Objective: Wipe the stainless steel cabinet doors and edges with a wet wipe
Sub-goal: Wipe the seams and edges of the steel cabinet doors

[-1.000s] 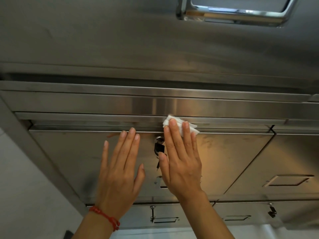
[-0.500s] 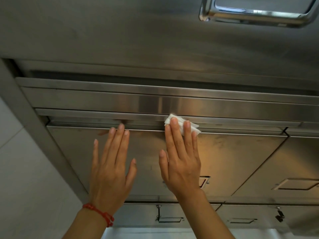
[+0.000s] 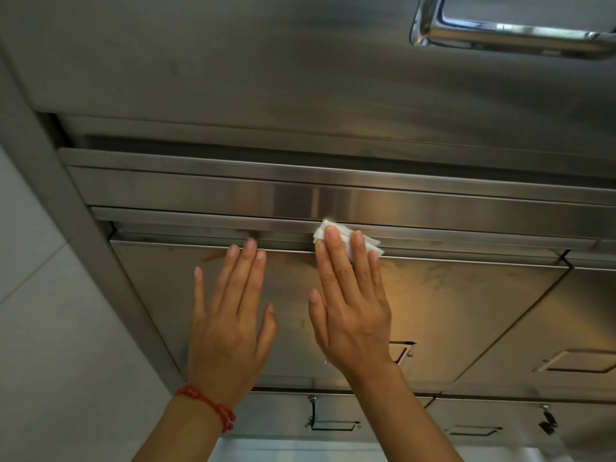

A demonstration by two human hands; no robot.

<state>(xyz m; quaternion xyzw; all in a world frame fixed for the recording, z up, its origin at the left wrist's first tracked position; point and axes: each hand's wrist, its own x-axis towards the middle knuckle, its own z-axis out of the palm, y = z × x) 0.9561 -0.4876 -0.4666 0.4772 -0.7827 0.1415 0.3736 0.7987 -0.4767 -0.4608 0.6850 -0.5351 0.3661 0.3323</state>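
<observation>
Nearest the camera: a red bracelet on the left wrist, left hand flat on the cabinet door, fingers straight and slightly spread, thumb out to the side, holding nothing, probably just bracing. Right hand also flat on the same door, fingers straight and close together, fingertips pressing the wet wipe against the door's top edge where it meets the rail above. Wipe is bunched, sticking out past the fingertips. Progress, judged: mid-task, working the top edge of this door. Door face right of the hand shows faint smudges, so the face likely needs a pass; cannot tell whether the stretch of edge left of the wipe is done. Lower row of doors with latches, neighbouring door on the right and the big upper panel with its handle look untouched, though steel glare makes that hard to confirm
</observation>
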